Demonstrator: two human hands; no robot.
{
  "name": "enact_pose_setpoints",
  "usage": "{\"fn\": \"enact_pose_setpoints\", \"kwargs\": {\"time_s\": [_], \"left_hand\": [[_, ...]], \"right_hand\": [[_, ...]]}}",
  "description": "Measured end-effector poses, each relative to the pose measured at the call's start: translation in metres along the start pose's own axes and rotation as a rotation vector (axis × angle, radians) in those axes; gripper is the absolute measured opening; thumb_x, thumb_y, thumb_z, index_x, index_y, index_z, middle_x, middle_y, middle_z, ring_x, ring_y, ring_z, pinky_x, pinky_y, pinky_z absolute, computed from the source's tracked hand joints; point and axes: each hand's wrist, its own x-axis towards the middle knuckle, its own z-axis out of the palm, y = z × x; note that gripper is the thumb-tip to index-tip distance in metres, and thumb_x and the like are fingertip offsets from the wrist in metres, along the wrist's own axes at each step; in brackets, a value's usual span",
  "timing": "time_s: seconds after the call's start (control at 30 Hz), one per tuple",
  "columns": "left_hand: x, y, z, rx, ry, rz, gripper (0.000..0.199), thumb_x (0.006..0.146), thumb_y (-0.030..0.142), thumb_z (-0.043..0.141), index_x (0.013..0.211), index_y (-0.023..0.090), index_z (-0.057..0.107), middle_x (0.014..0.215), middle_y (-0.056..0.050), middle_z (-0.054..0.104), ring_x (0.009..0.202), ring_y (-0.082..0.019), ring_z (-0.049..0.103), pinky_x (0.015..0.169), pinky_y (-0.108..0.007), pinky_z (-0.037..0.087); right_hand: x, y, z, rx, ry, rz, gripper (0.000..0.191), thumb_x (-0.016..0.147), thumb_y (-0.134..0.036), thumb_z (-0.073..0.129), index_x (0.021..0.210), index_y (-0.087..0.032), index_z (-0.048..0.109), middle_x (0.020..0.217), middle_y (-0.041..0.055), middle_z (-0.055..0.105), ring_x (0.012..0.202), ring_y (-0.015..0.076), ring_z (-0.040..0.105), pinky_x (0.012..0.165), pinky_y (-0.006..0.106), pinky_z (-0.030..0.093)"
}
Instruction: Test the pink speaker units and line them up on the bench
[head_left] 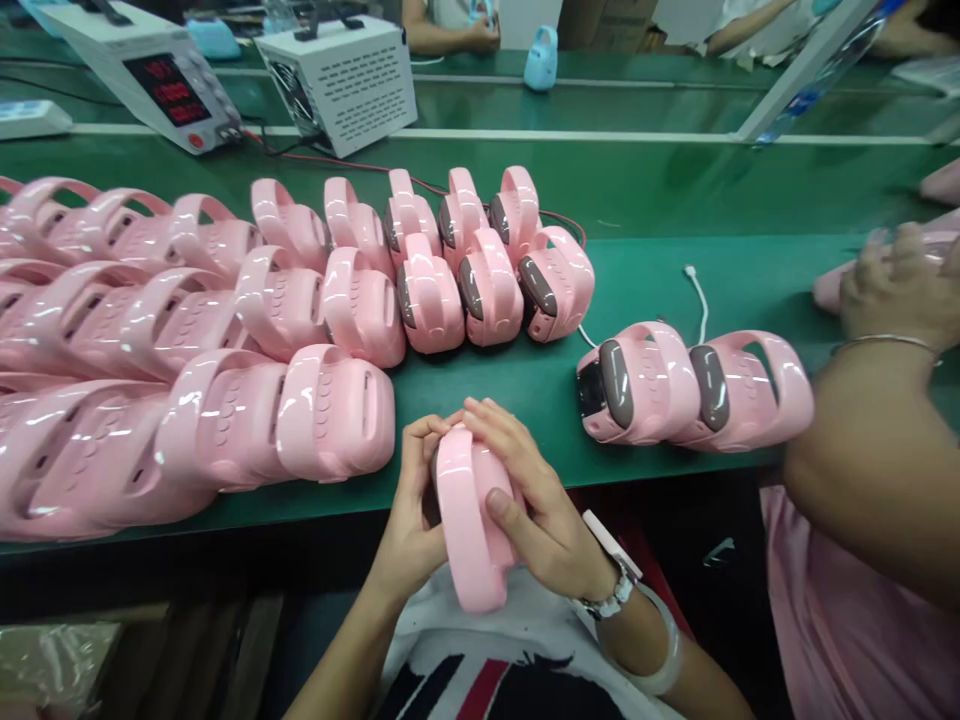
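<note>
Between my two hands is a glossy pink plastic device with a loop handle [469, 530], held over the bench's front edge. My left hand [416, 500] grips its left side, the thumb low against it. My right hand [532, 510] lies over its right side, with the thumb on the body and the fingertips near the top. Its far face is mostly hidden by my fingers. Rows of like pink devices [334, 415] stand to the left. Just right of my hands are two more, a nearer one [652, 385] and one beside it [750, 390], both with dark oval panels.
A power supply with red digits [150, 75] and a vented white box [337, 80] stand behind on the green bench [660, 200]. A white cable [697, 300] lies at right. A co-worker's arm [877, 400] reaches in there. A blue device [541, 60] sits farther back.
</note>
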Motion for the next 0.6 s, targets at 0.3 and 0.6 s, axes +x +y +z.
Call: {"fn": "enact_pose_setpoints", "kwargs": {"time_s": [0.3, 0.6], "left_hand": [[-0.001, 0.010, 0.003, 0.215, -0.048, -0.022, 0.070, 0.062, 0.033, 0.078, 0.122, 0.029, 0.042, 0.113, -0.001, 0.049, 0.094, -0.017, 0.054, 0.076, -0.020, 0.045], [0.023, 0.005, -0.010, 0.152, -0.013, 0.027, 0.074, 0.059, 0.032, 0.075, 0.124, 0.027, 0.041, 0.089, 0.001, 0.056, 0.060, -0.012, 0.051, 0.054, -0.020, 0.042]], "right_hand": [[-0.013, -0.018, -0.035, -0.021, 0.333, -0.160, 0.030, 0.095, -0.030, 0.047, 0.120, -0.024, 0.064, 0.123, 0.0071, 0.063, 0.119, 0.0248, 0.055, 0.104, 0.046, 0.043], [-0.020, 0.008, -0.098, -0.138, 0.797, 0.048, 0.042, 0.077, -0.025, 0.071, 0.118, -0.022, 0.060, 0.121, 0.0073, 0.062, 0.115, 0.0241, 0.058, 0.104, 0.044, 0.044]]}}
